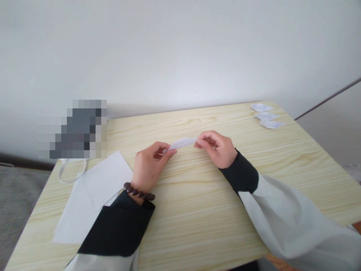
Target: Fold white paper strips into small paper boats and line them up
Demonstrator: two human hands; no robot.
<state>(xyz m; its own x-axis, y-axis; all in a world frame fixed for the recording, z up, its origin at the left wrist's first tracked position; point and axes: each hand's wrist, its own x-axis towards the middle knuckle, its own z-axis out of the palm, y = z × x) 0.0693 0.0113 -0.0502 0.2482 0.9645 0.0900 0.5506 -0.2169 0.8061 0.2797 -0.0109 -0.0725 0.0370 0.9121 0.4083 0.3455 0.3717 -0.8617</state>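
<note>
A narrow folded white paper is stretched between my two hands, just above the middle of the wooden table. My left hand, with a dark bead bracelet at the wrist, pinches its left end between thumb and fingers. The right end is pinched by my right hand. The paper bows slightly upward along its top edge. Its ends are partly hidden by my fingertips.
Several folded white paper pieces lie in a row at the table's far right corner. White paper sheets overlap on the left, partly under my left sleeve. Behind them stands a pixelated dark object with a white cable. A wall borders the far edge.
</note>
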